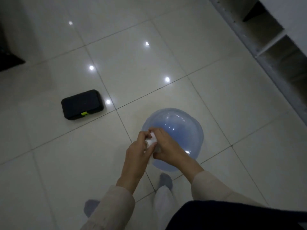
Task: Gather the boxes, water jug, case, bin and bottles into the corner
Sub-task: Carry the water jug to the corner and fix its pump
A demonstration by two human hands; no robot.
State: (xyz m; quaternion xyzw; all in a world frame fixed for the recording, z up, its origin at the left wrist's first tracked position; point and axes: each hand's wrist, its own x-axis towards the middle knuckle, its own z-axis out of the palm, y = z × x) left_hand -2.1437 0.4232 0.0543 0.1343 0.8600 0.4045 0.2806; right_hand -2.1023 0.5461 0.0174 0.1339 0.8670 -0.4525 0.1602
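Observation:
A large blue translucent water jug (179, 128) stands upright on the tiled floor, seen from above. Both hands grip its white-capped neck: my left hand (138, 146) wraps it from the left and my right hand (163, 145) closes on it from the right. The cap is mostly hidden by the fingers. A black case (82, 104) with a yellow-green latch lies flat on the floor to the left, apart from the jug.
A grey-edged shelf unit (272, 52) with open compartments runs along the right. A dark object (8, 58) sits at the left edge. My socked feet (165, 180) stand just behind the jug. Glossy tiles (141, 63) stretch ahead.

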